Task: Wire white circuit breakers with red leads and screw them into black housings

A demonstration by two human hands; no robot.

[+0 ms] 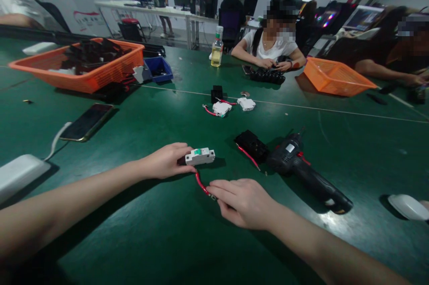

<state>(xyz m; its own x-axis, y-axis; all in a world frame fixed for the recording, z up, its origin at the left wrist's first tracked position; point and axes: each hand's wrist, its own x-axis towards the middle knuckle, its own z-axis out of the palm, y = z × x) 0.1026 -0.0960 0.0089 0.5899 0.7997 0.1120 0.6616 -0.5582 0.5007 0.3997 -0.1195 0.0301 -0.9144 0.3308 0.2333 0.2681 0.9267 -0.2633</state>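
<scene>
Fingers (181,147) of the left hand (166,161) are closed narrowly on one end of a white breaker (200,156), pinning it flat on the green counter (134,213). Just below them a red wire (200,183) curls from under the thumb toward the right hand (243,202), whose fingers (221,186) pinch its bare metal tip against the counter.

Whether the wire's other end is already seated in the breaker I cannot tell, since the thumb hides that joint; it looks to be meeting the breaker there. By my reading the wiring of this piece is at an early stage. A power driver (301,166) lies untouched near the right fingers, beside a black part (251,144). Well beyond both hands, two wired units (221,108) look finished.
</scene>
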